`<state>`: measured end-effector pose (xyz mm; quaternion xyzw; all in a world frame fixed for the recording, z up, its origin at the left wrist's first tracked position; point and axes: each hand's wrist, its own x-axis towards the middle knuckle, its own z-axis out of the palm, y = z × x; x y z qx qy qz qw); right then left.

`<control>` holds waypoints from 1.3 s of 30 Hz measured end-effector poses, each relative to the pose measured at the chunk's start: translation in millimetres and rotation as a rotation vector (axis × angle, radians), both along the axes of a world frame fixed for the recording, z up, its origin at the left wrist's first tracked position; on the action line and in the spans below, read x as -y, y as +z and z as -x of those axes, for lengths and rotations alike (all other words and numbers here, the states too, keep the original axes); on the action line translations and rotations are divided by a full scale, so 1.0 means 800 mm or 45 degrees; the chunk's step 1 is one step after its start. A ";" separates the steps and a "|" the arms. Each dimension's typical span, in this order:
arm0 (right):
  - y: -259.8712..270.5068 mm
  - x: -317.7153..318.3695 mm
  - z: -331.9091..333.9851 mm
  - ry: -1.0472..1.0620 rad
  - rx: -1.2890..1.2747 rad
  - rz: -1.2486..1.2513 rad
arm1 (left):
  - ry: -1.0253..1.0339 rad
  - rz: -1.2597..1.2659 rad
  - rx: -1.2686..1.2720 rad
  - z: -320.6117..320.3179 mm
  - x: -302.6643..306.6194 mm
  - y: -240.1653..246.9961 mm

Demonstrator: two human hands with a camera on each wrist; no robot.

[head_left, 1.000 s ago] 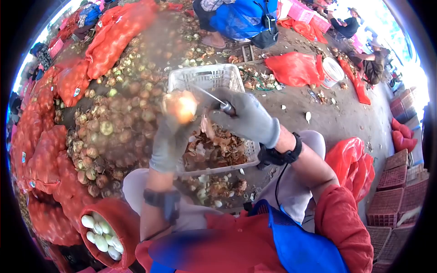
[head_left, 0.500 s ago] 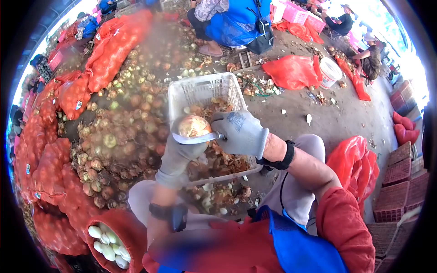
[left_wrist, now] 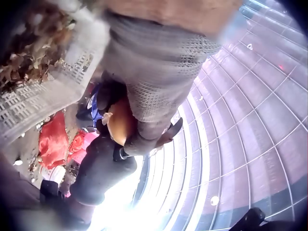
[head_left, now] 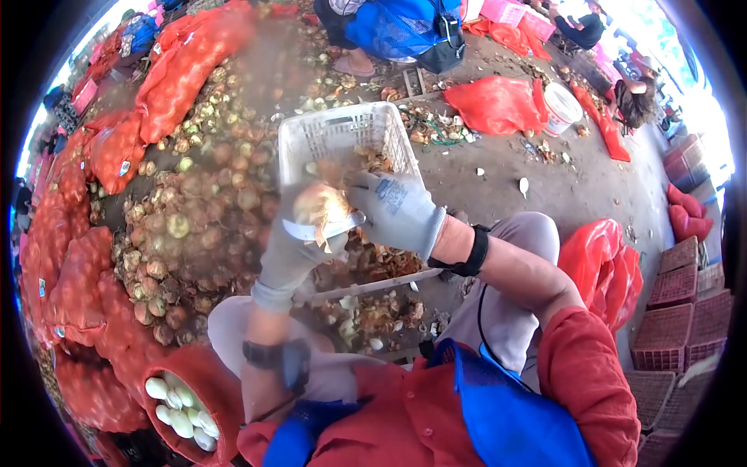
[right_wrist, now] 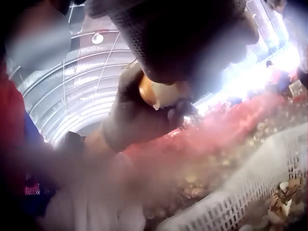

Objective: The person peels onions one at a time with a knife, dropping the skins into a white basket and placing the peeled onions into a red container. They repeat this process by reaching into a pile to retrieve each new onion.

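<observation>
My gloved left hand [head_left: 286, 253] grips an onion [head_left: 320, 204] over the near left side of a white plastic crate [head_left: 411, 159]. In my gloved right hand [head_left: 393, 212] is a knife [head_left: 342, 226], its pale blade lying along the near side of the onion. A strip of skin hangs down past the blade. The left wrist view shows the onion's brown side [left_wrist: 121, 121] between the gloves, with the dark knife tip [left_wrist: 176, 129] jutting beyond the left fingers. From the right wrist, the onion [right_wrist: 148, 90] shows partly peeled, pale beside brown. Dry peels [head_left: 393, 261] lie inside the crate.
A broad heap of onions [head_left: 194, 226] spreads to the left, bordered by full red mesh sacks [head_left: 82, 268]. Peeled white onions [head_left: 180, 420] fill an open sack at lower left. A white bucket [head_left: 562, 109] and a red bag [head_left: 498, 105] stand beyond, right. Another person squats ahead.
A second ago the knife pointed up, away from the onion; by half a second ago its blade was against it. Since then a strip of skin has come to hang from the onion.
</observation>
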<state>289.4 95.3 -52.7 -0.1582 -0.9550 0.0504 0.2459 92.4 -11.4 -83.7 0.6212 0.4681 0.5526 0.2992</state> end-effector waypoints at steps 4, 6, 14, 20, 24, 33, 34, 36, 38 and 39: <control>-0.011 -0.030 0.008 -0.012 -0.077 -0.022 | 0.020 0.026 -0.191 0.004 0.001 -0.003; 0.000 -0.076 0.007 -0.491 0.237 0.253 | -0.015 0.216 0.204 -0.017 0.017 0.019; 0.038 -0.009 0.001 -0.236 -0.014 1.013 | 0.065 -0.041 0.831 0.011 -0.001 0.027; 0.048 0.024 0.012 -0.072 0.093 1.242 | 0.038 0.052 1.013 0.002 0.004 0.030; 0.018 0.028 0.024 -0.039 -0.005 1.098 | -0.189 0.034 1.097 -0.007 0.006 0.029; 0.050 0.023 0.010 0.204 -0.053 1.405 | -0.177 0.077 1.006 -0.014 -0.003 0.018; 0.062 0.020 0.007 0.055 -0.013 1.382 | -0.114 -0.006 0.963 -0.008 -0.005 0.009; 0.088 0.015 0.000 -0.031 -0.300 1.095 | 0.013 0.061 1.038 -0.018 0.001 0.032; 0.083 0.008 0.003 -0.057 -0.447 0.906 | -0.004 0.100 0.948 -0.019 0.003 0.043; 0.074 0.007 0.007 0.018 -0.431 0.817 | -0.008 0.140 0.867 -0.021 0.004 0.042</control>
